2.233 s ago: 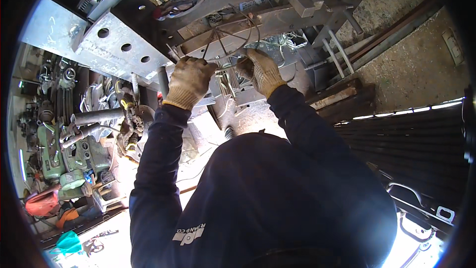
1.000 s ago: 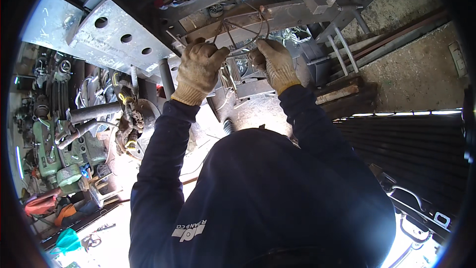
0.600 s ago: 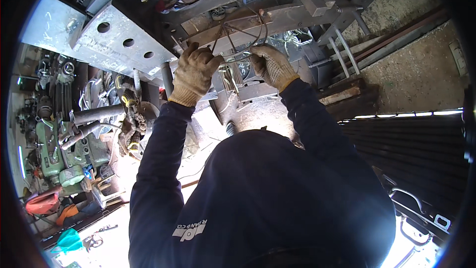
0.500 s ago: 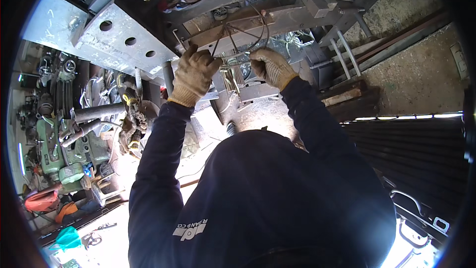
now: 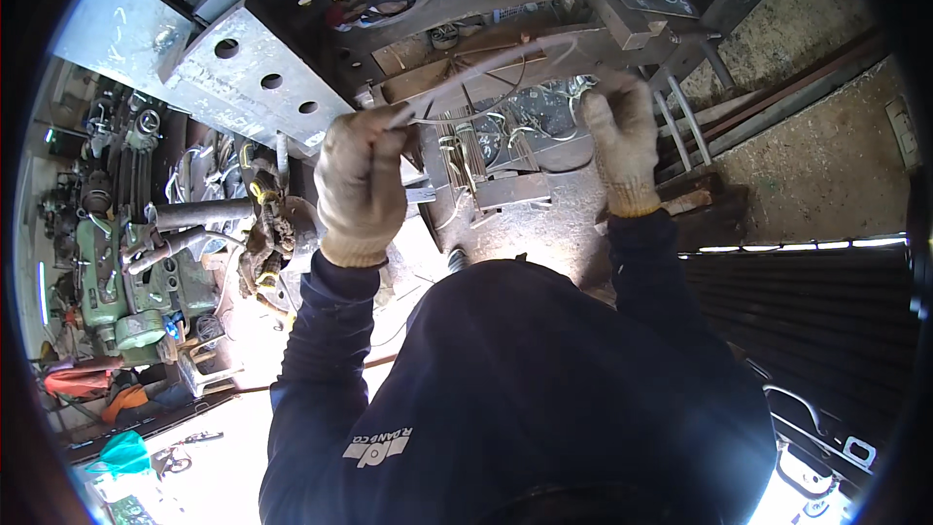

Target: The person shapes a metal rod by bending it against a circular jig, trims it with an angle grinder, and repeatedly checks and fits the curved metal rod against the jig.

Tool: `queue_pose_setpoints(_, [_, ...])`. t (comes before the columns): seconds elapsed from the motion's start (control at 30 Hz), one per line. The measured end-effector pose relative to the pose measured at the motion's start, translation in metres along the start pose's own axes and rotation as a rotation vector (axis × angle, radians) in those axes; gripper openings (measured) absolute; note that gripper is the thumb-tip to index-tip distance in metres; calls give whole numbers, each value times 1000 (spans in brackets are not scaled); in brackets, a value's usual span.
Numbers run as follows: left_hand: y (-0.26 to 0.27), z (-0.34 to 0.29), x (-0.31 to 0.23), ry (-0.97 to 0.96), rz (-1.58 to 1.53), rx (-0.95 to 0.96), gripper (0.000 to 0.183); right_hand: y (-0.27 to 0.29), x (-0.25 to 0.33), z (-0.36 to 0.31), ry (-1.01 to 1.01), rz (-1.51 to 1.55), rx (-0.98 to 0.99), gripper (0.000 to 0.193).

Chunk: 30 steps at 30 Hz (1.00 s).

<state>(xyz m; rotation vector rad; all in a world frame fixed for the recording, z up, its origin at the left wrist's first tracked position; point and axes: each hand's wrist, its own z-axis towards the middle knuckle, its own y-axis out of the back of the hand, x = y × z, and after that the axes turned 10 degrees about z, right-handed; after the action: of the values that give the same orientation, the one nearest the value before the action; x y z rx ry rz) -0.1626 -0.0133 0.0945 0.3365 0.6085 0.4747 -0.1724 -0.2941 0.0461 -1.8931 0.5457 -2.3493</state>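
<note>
My left hand [image 5: 362, 190], in a tan knitted work glove, is closed in front of the steel frame. From its fingers a thin, pale wire or strip [image 5: 486, 66], blurred by motion, runs up and to the right. My right hand [image 5: 624, 151], gloved alike, is held further right, near two upright metal rods [image 5: 682, 117]. Its fingertips are smeared, and whether they touch anything cannot be made out. Between the hands, a dark thin cable [image 5: 486, 117] curves below a steel beam [image 5: 544, 58]. Bundles of thin rods [image 5: 457, 157] lie lower behind it.
A wide steel plate with round holes [image 5: 248, 87] slants in at the upper left. Green machinery [image 5: 102, 272] stands at the far left, beside a stand hung with dirty gloves [image 5: 267, 233]. Dark corrugated panelling [image 5: 807, 306] lies to the right.
My hands have moved apart: the right went right, the left came slightly nearer. The pale strip now stretches out from my left hand. The view has shifted slightly.
</note>
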Motion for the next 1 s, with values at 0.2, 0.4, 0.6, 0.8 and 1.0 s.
queue_pose_setpoints(0.2, [24,23,-21,672,-590,190,25,1,19,26,593,-219,72,51])
queue_pose_setpoints(0.4, [34,14,0,1016,-785,191,39,5,21,18,-262,313,150,27])
queue_pose_setpoints(0.6, [39,4,-1,932,-1213,295,50,6,26,14,-361,415,54,23])
queue_pose_setpoints(0.8, [39,-1,-6,927,-1189,305,48,18,15,19,-382,544,106,19])
queue_pose_setpoints(1.0, [34,-17,-6,951,-1161,307,46,31,10,21,-387,687,242,21])
